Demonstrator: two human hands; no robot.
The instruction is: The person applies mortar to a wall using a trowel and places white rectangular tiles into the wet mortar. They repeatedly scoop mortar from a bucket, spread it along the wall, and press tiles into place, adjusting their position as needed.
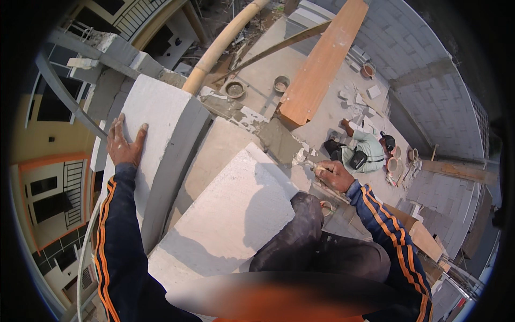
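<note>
My left hand (124, 144) lies flat, fingers spread, on the top of a long white lightweight concrete block (161, 107) standing along the wall's outer edge. My right hand (335, 176) is closed round the handle of a trowel (307, 162), whose blade is smeared with grey mortar and partly hard to make out. Wet mortar (276, 137) is spread on the ledge just beyond it. Between my arms, beside my bent knee, another large white block (230, 201) lies at an angle, with shadows across its face.
A bamboo pole (214, 48) slants up from the ledge. An orange-brown plank (322, 64) stretches away at the upper right. Well below, a co-worker (367, 153) bends near buckets (393, 164) and block pieces. Mortar buckets (235, 89) stand on the lower floor; a sheer drop lies left.
</note>
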